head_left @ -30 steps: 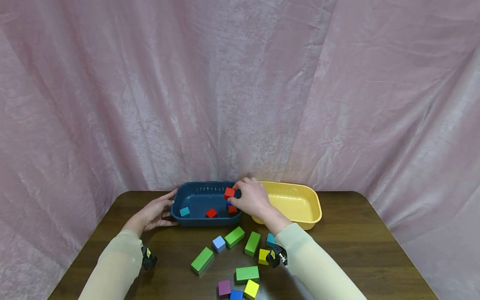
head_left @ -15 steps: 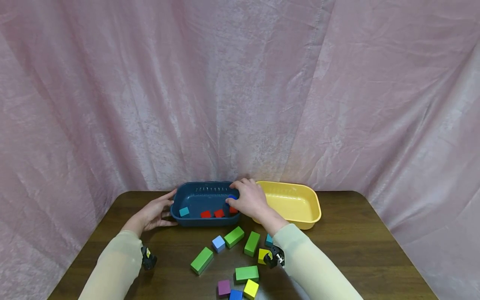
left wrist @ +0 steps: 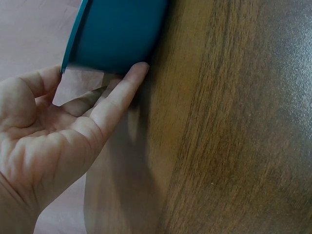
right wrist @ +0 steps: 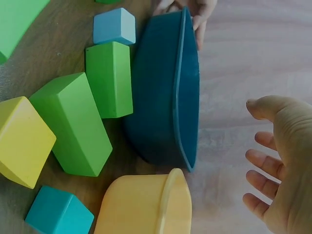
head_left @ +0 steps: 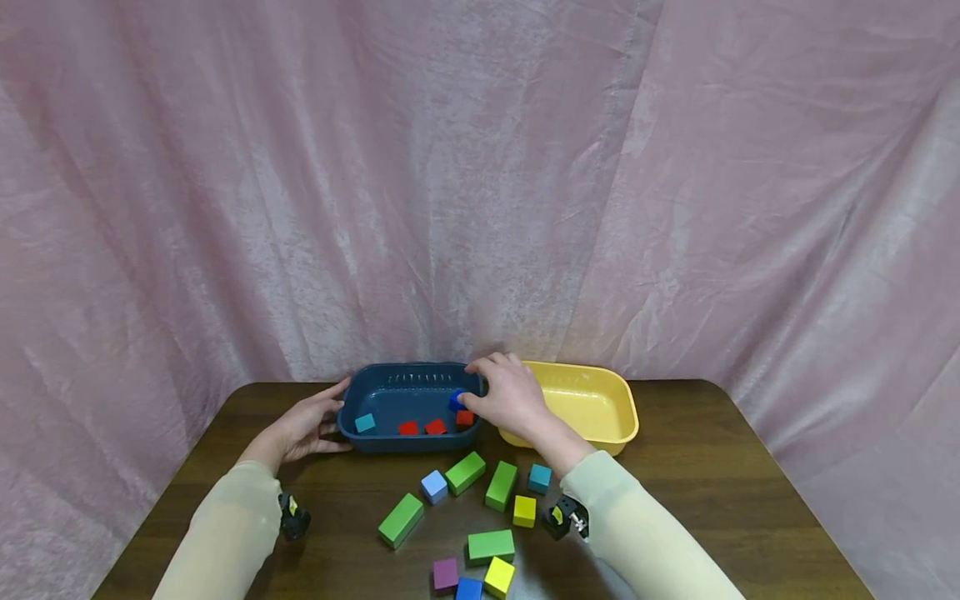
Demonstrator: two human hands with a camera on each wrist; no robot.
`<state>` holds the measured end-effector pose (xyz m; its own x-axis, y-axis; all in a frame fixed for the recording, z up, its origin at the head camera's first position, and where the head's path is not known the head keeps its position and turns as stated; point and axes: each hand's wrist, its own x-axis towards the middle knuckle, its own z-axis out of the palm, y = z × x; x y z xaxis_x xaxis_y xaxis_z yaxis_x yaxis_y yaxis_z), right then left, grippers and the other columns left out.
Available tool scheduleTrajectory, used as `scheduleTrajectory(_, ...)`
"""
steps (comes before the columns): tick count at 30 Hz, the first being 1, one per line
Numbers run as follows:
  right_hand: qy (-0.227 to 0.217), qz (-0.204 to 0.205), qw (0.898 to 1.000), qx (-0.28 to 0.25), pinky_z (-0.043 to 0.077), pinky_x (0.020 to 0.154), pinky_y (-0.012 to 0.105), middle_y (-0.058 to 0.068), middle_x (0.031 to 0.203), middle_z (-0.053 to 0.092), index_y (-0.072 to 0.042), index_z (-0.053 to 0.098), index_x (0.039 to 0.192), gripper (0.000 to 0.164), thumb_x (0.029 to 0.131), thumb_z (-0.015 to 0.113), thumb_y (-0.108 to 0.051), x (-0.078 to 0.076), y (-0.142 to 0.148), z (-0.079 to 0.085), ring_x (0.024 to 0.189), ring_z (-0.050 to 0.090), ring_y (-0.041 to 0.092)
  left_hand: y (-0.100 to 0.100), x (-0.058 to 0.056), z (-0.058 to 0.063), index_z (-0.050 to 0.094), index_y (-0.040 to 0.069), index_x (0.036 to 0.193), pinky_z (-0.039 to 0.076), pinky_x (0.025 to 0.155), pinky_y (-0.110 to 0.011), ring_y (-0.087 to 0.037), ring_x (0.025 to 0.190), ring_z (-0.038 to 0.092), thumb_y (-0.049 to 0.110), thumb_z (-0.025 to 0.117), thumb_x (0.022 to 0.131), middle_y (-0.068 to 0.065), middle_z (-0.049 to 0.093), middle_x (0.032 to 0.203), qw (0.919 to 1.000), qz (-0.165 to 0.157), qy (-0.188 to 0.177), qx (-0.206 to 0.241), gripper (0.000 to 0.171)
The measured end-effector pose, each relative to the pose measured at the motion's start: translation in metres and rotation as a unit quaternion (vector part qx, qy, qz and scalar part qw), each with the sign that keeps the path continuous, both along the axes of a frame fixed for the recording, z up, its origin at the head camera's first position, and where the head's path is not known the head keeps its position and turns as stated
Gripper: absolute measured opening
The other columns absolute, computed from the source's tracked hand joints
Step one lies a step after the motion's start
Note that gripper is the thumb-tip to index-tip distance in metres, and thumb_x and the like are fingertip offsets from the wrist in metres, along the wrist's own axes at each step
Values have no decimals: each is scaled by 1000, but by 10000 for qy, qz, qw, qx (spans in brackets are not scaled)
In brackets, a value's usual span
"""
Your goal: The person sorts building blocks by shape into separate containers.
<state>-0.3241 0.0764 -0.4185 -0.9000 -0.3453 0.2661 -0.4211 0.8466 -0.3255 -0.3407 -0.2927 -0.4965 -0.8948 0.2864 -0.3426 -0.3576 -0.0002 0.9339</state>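
Observation:
In the head view my left hand [head_left: 306, 427] is at the left end of the dark blue plastic bin [head_left: 405, 443]. Its extended fingers touch the bin's end wall, as the left wrist view also shows. Over the bin's right end hovers my right hand [head_left: 510, 400], thumb and fingers spread apart with nothing between them. Inside the bin lie a teal block [head_left: 364, 423], several red blocks [head_left: 435, 427] and a blue block [head_left: 456, 400], the last partly covered by my right thumb.
A yellow bin [head_left: 628, 408] stands to the right of the blue one. In front of both, several green blocks [head_left: 401, 520] lie with a light blue block [head_left: 433, 487], a teal block [head_left: 539, 477], yellow blocks [head_left: 524, 511], a purple block [head_left: 445, 575] and a blue block [head_left: 469, 589].
My right hand has let go of a red block into the blue bin and moved slightly right. Another red block there has shifted left. My left hand stays at the bin's end.

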Motion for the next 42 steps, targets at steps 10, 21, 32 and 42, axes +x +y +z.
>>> scheduleTrajectory(10, 277, 141, 9993, -230, 47, 96, 42, 0, 125, 66, -19, 72, 128, 50, 88, 77, -48, 12, 6, 8, 115, 53, 23, 2, 2, 2, 3, 31, 166, 48, 98, -64, -52, 147, 24, 15, 30, 112, -28, 5, 167, 10000, -89, 31, 10, 62)
scheduleTrajectory(21, 413, 226, 9983, -355, 45, 99, 42, -2, 123, 66, -21, 73, 126, 45, 90, 76, -46, 29, 20, 15, 115, 54, 22, 2, 1, 4, 2, 31, 166, 48, 99, -64, -50, 146, 26, 16, 32, 112, -28, 6, 167, 9999, -138, 22, -22, 64)
scheduleTrajectory(32, 648, 351, 9959, -516, 44, 102, 44, -2, 122, 66, -21, 74, 122, 41, 87, 79, -43, 48, 40, 13, 117, 54, 22, 4, 2, 3, 2, 31, 166, 48, 98, -64, -51, 147, 25, 15, 32, 112, -28, 5, 167, 10000, -87, 9, -3, 64)
scheduleTrajectory(42, 896, 443, 9935, -542, 48, 92, 41, -3, 116, 68, -21, 74, 120, 42, 85, 81, -43, 64, 61, 6, 109, 56, 20, 1, -1, 0, 4, 33, 166, 48, 98, -64, -50, 146, 26, 16, 32, 111, -27, 6, 167, 10000, -47, -20, -26, 64)
